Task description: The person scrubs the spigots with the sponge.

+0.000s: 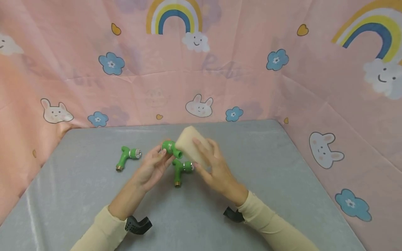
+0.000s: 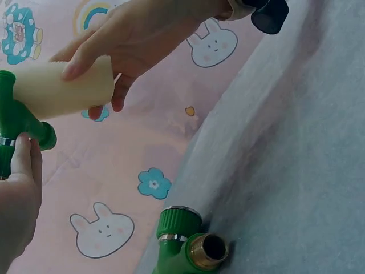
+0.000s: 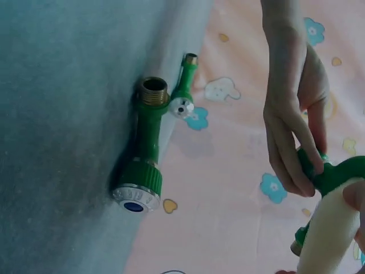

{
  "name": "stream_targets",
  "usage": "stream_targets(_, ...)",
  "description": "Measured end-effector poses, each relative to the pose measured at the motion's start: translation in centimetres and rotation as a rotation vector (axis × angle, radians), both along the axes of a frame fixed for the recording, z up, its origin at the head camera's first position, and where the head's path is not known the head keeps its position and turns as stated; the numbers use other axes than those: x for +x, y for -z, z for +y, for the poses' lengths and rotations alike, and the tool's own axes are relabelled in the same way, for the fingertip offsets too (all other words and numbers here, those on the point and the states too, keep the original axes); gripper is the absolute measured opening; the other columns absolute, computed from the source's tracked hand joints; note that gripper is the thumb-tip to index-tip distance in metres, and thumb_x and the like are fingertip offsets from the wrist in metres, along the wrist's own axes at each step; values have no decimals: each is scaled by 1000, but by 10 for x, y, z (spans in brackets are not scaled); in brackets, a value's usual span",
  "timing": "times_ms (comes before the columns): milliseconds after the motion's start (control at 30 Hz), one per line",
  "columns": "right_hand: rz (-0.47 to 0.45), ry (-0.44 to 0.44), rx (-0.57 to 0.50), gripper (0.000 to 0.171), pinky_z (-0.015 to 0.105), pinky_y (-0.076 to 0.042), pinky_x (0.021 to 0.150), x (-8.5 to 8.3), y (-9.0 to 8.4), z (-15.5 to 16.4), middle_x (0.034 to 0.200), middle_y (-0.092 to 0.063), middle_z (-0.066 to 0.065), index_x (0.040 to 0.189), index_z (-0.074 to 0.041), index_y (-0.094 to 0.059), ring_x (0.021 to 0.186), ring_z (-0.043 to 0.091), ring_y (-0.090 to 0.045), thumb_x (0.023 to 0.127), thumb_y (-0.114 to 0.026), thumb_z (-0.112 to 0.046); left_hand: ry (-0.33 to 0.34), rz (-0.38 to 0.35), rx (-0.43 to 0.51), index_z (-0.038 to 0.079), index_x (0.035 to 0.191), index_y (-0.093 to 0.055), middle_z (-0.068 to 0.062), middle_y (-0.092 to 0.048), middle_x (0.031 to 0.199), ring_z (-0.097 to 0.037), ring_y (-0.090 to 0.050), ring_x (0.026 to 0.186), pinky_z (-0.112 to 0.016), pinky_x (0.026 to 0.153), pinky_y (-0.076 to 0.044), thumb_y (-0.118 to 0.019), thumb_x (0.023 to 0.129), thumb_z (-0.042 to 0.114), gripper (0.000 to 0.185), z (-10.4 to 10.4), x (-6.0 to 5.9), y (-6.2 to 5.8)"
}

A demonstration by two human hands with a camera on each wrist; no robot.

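Left hand (image 1: 153,166) pinches green tap fitting (image 1: 171,147) held above the grey table (image 1: 267,167); right hand (image 1: 213,164) grips beige sponge (image 1: 191,146), its end touching the fitting's right side.

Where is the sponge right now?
In the head view, the sponge is mid-table, held in the right hand against the green nozzle in the left hand.

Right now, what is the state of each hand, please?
Left hand: closed around a green plastic tap fitting.
Right hand: closed around a cream rectangular sponge block.
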State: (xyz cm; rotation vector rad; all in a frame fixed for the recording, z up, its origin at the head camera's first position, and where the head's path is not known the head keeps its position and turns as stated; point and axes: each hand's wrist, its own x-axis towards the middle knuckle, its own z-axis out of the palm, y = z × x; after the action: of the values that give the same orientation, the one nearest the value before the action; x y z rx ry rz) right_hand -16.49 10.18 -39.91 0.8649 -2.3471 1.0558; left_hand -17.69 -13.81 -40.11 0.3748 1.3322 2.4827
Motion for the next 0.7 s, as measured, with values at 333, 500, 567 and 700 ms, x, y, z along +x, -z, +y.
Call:
stream_targets(333, -47, 205, -6, 65, 54, -57, 77, -18, 3, 7, 143, -40, 28, 154, -25, -44, 110, 41, -56, 94, -70, -18, 7, 11, -41, -6, 157, -8, 9, -62, 129, -2, -60, 122, -19, 110, -46, -47, 107, 11, 66, 0, 1, 2)
stream_targets(500, -112, 281, 43, 64, 56, -56, 80, -32, 4, 21, 146, -39, 28, 154, -26, -45, 115, 42, -54, 95, -71, -21, -28, 54, -137, -1, 156, -18, 10, -64, 126, -3, -61, 121, -23, 109, -48, -51, 106, 12, 61, -1, -1, 5)
stream_targets(567, -123, 280, 25, 64, 56, -54, 83, -34, 3, 25, 146, -39, 27, 153, -24, -46, 118, 42, -52, 94, -71, -20, -42, 79, -171, 4, 150, -29, 7, -65, 126, -3, -61, 121, -24, 109, -49, -51, 106, 11, 50, 0, -1, 6)
stream_targets(700, -70, 142, -11, 63, 52, -55, 85, -28, -2, 26, 142, -44, 28, 149, -19, -51, 117, 41, -53, 91, -74, -16, -61, 117, -227, 0, 151, -31, 5, -62, 130, -4, -61, 121, -25, 106, -51, -50, 105, 7, 50, 1, -1, 4)
